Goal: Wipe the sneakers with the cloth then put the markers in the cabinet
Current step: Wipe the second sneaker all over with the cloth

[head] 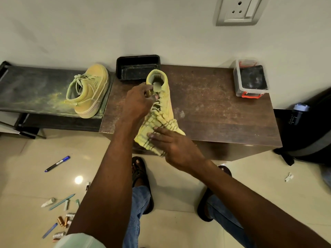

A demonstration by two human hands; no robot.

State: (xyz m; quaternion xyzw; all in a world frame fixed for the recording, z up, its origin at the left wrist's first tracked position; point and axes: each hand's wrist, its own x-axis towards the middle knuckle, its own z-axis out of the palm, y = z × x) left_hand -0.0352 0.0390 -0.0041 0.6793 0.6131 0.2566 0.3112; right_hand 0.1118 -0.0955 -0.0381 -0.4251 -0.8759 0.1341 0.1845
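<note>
A yellow sneaker (163, 97) stands on the brown cabinet top (211, 108), heel toward the wall. My left hand (138, 101) grips its tongue and collar. My right hand (172, 145) presses a yellow checked cloth (154, 124) over the sneaker's toe, fingers curled on the cloth. The second yellow sneaker (89, 90) lies on its side on the dark bench (30, 90) to the left. A blue marker (57, 163) lies on the floor at the left, and part of another marker (87, 186) shows beside my left forearm.
A black tray (138, 68) sits against the wall behind the sneaker. A clear box with orange clips (250, 77) stands at the cabinet's right end. Pens, batteries and small tubes (60, 215) are scattered on the floor at lower left. A dark bag (311, 129) is at the right.
</note>
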